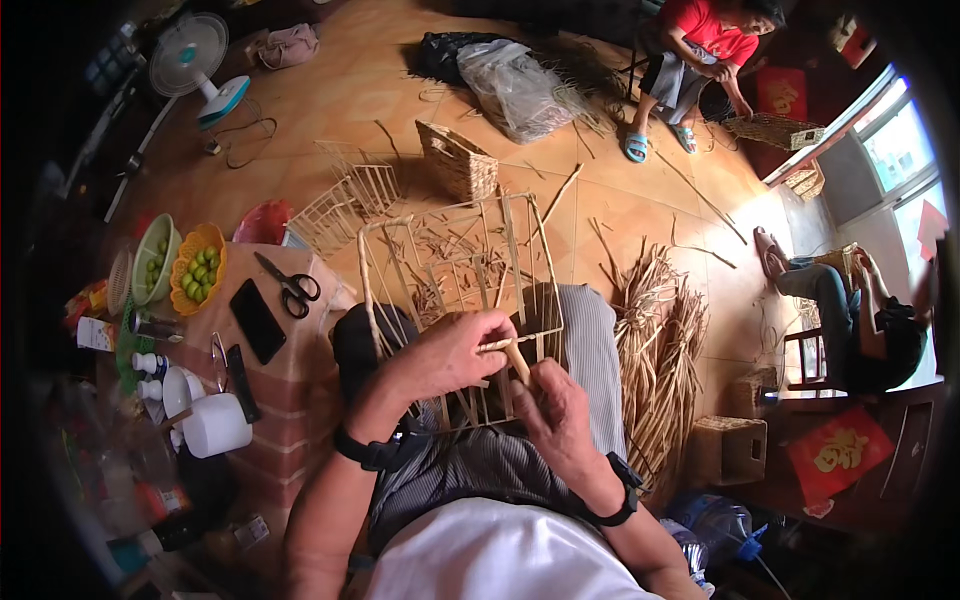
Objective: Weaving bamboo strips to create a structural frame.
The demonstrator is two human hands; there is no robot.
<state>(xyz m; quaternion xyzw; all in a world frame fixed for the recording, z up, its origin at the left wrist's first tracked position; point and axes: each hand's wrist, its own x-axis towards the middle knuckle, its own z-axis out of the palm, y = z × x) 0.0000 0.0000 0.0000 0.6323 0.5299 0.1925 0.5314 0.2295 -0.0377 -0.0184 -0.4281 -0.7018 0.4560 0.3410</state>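
A box-shaped wire basket frame (455, 213) rests on my lap, its far and left edges wrapped in dried plant strand. My left hand (455, 350) is closed on the frame's near crossbar, its fingers curled by the bar's wrapped part. A pale, flat strand (517, 362) runs from that bar down into my right hand (556, 408). Thumb and fingers of the right hand pinch the strand close below the bar. The fingertips of both hands are partly hidden.
Bundles of dried stalks (655, 330) lie right of my knee. At left, a brick-sided table (285, 350) bears black scissors (292, 290), a phone (258, 320) and fruit bowls. A woven basket (457, 160) stands ahead. Two people sit with baskets, one far right (715, 45), one right (850, 310).
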